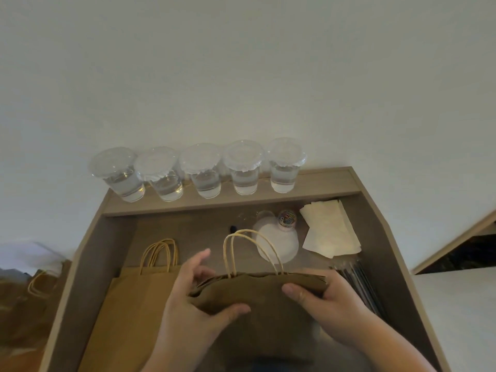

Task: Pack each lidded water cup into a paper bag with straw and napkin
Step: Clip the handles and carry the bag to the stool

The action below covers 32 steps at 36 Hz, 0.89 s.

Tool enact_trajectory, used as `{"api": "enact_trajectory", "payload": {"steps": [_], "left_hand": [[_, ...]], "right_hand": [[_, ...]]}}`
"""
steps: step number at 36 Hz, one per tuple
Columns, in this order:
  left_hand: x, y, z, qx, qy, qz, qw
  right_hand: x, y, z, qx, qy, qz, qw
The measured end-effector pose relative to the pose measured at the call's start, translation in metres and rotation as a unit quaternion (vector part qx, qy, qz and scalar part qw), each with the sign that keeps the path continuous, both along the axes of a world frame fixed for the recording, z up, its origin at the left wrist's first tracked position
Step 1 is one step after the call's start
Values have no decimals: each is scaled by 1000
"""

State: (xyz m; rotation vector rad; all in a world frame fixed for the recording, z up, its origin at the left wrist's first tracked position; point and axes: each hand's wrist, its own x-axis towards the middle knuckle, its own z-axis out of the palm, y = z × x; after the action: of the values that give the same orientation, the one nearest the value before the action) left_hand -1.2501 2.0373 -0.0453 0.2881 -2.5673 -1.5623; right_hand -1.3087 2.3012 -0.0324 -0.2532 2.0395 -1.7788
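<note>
A brown paper bag [265, 315] with twine handles stands at the front of the desk, its mouth nearly flat. My left hand [196, 299] grips the bag's left top edge, thumb in front and fingers behind. My right hand [330, 299] pinches its right top edge, thumb on the front. Several lidded water cups [204, 173] stand in a row on the raised back shelf. A stack of white napkins [330, 229] lies at the back right. Dark straws [359, 283] lie at the right, partly hidden by my right hand.
A flat stack of paper bags [134, 299] lies on the left of the desk [381, 237]. A small jar of coloured clips [287, 218] and loose clear lids [281, 242] sit behind the held bag. More bags [35, 294] lie off the desk to the left. A wall stands behind the shelf.
</note>
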Motion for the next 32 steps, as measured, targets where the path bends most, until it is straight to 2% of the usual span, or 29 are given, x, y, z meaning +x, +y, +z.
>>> {"api": "enact_trajectory", "payload": {"steps": [5,11,16,18,21,24,28,29,30,32], "left_hand": [[3,10,-11,25,7,49,998],[2,8,-5,-10,49,22,998],[-4,-6,25,-51,112,-2,992],[-8,-16,47,-89,105,-29,990],[-14,-26,73,-213,54,-132,967],[-20,-25,83,-240,-14,-222,945],[-20,-18,80,-228,-14,-230,946],[-20,-17,79,-231,-6,-230,945],[-19,-16,77,-237,5,-231,944],[-18,-15,72,-258,38,-229,938]], "right_hand": [[-2,3,-3,10,8,7,1000],[-7,5,-3,35,18,21,999],[-15,9,4,33,22,44,998],[-18,12,8,42,19,78,996],[-27,17,16,56,18,143,988],[-39,25,20,-13,-2,201,979],[-65,29,7,-173,-74,169,967],[-75,27,0,-150,-73,139,976],[-87,22,-8,-76,-51,96,991],[-114,12,-33,126,17,2,992]]}}
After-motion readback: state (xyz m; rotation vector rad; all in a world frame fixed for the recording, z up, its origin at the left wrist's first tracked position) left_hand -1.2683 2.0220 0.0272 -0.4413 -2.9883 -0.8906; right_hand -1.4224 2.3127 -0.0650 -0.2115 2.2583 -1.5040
